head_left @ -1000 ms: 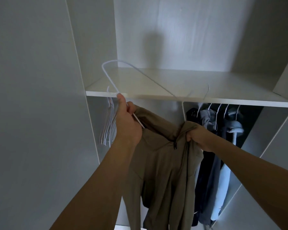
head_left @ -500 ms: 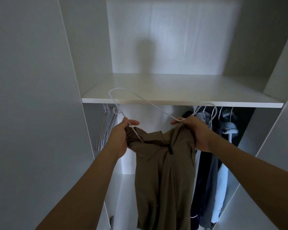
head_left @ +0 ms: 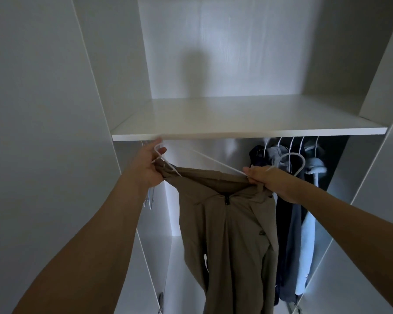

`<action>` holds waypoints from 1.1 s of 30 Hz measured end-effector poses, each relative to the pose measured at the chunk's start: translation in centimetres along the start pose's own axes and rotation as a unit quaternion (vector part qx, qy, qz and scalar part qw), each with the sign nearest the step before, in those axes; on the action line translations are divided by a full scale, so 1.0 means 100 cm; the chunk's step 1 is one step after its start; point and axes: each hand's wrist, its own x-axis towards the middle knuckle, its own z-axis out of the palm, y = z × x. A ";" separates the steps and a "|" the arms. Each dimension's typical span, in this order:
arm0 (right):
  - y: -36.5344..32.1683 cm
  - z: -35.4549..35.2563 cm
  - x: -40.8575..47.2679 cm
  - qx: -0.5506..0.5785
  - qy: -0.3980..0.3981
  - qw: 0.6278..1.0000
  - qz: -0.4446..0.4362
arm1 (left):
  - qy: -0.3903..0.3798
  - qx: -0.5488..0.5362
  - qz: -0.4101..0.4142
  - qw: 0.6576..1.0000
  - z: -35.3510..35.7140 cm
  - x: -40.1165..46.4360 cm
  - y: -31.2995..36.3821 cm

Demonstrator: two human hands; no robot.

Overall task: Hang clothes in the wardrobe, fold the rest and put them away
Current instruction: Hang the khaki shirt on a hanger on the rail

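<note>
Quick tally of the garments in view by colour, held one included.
Brown zip-neck top, on the white wire hanger in the left hand and right hand: 1
Dark navy garment on the rail: 1
Grey garment: 1
Light blue garment: 1
Total: 4, possibly more hidden behind.

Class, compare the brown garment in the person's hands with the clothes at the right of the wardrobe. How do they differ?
The brown garment is held up by the left hand and right hand; the hung clothes dangle under the shelf. The brown garment is tan; the hung clothes are navy, grey and pale blue. Both involve white hangers.
</note>
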 end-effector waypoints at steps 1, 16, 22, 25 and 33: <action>0.000 0.000 0.000 -0.024 0.001 1.000 -0.002 | -0.009 0.016 0.001 1.000 -0.001 0.001 0.002; 0.018 -0.015 0.005 -0.259 0.035 0.964 -0.037 | 0.104 0.478 0.265 0.831 0.020 0.027 -0.036; 0.021 -0.021 0.008 -0.338 0.030 0.940 -0.027 | 0.120 0.372 0.197 0.899 0.016 0.028 -0.044; 0.021 -0.023 0.003 -0.346 -0.003 0.938 0.006 | 0.113 0.225 0.155 0.955 0.017 0.036 -0.035; 0.004 -0.026 0.007 -0.378 -0.049 0.924 0.008 | 0.071 0.219 0.215 0.949 0.024 0.029 -0.037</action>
